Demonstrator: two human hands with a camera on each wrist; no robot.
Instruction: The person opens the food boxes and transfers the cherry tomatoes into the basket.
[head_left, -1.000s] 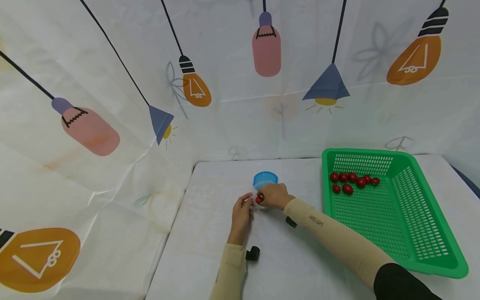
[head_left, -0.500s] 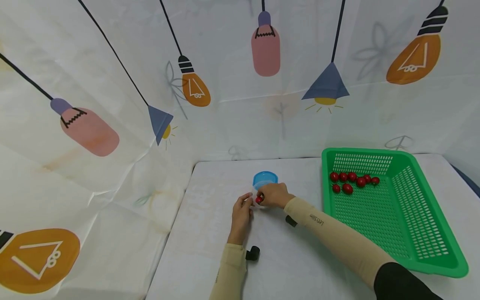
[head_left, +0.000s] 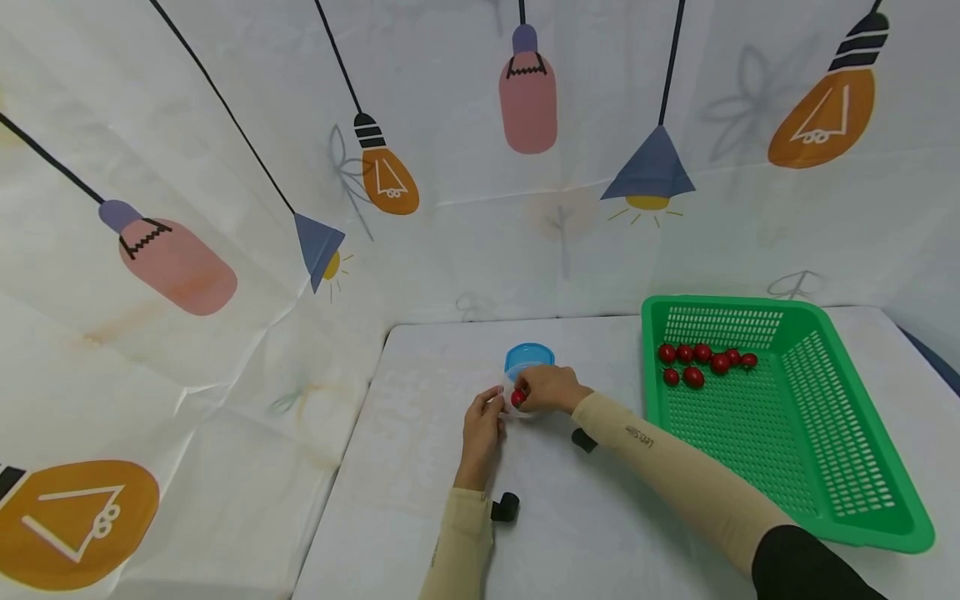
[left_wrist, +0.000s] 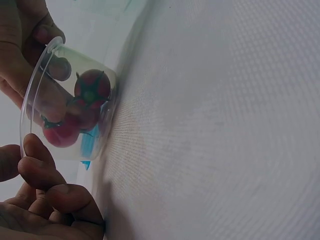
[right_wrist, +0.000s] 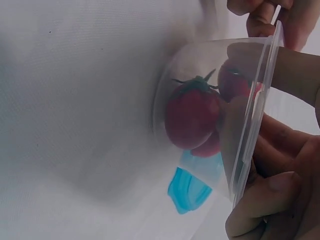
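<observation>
A clear plastic cup stands on the white table. My left hand pinches its rim between thumb and finger, as the left wrist view shows at the cup's rim. The fingers of my right hand reach down inside the cup and grip a red cherry tomato, also visible from the left. Other cherry tomatoes with green stems lie at the bottom of the cup, partly hidden behind each other.
Just behind the cup is a clear container with a blue rim. At the right stands a large green plastic basket, with several cherry tomatoes in its far left part. A printed white sheet hangs behind the table.
My right fingers have shifted very slightly at the cup with the cherry tomato in them. The left hand keeps its place on the rim; the head view has turned slightly.
</observation>
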